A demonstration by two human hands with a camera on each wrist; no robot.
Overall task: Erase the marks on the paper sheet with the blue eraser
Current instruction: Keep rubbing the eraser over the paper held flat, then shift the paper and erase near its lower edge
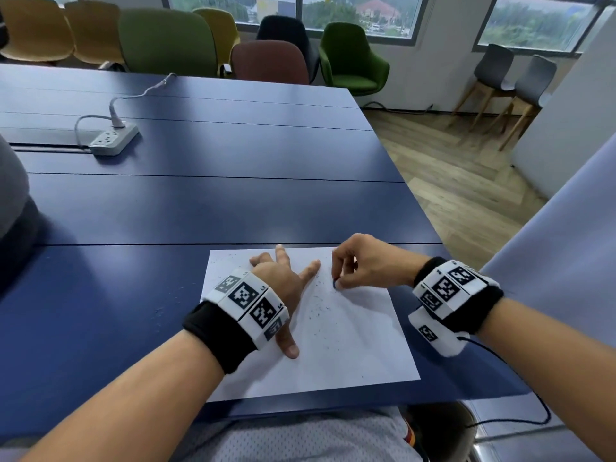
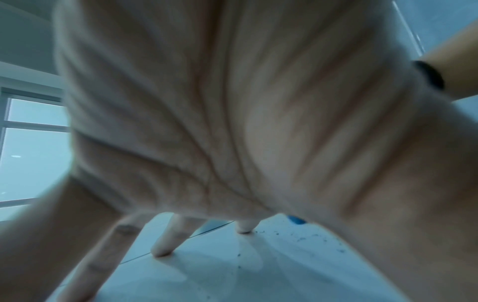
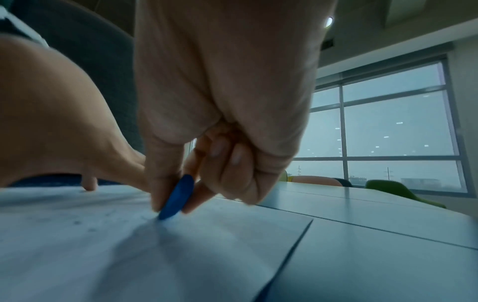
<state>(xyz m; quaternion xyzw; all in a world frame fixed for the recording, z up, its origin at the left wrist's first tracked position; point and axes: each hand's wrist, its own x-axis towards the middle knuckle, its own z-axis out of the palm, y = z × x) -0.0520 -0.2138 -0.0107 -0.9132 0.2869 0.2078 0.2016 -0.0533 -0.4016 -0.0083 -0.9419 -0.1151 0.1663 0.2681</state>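
Note:
A white paper sheet (image 1: 346, 348) lies on the blue table (image 1: 200, 208) near its front edge, strewn with dark eraser crumbs. My left hand (image 1: 283, 281) lies spread on the sheet's upper left part, fingers straight, pressing it flat; in the left wrist view its fingertips (image 2: 163, 251) touch the paper (image 2: 207, 275). My right hand (image 1: 353, 265) pinches the blue eraser (image 1: 335, 284) between thumb and fingers, its lower edge on the paper right of my left index finger. The right wrist view shows the blue eraser (image 3: 177, 197) standing tilted on the sheet (image 3: 129, 255).
A white power strip (image 1: 113, 139) with its cable lies at the table's far left. Several chairs (image 1: 270, 61) stand beyond the far edge. The table's right edge (image 1: 420, 208) drops to a wooden floor. A black wire (image 1: 520, 388) hangs from my right wristband.

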